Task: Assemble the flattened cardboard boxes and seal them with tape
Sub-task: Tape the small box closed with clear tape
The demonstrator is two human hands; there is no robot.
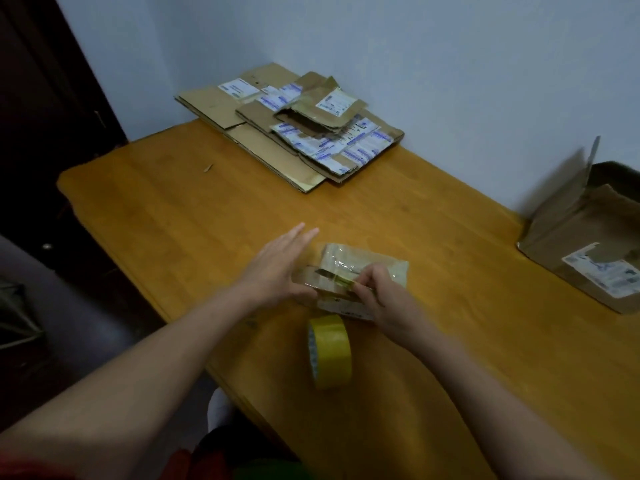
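Fingers [304, 233] of left hand [273, 268] straight, bracing small brown cardboard box [384, 263]; right hand [388, 303] pinching yellow tape strip [343, 279]. Pull taut, press flat.

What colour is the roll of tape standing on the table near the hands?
Yellow. The roll of tape shows this best in the head view, the only one given.

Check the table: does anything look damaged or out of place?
The topmost piece of the flattened brown cardboard stack at the far end is torn and ragged. The yellow packing-tape roll stands on edge near the orange-brown wooden table's front edge and could roll off.
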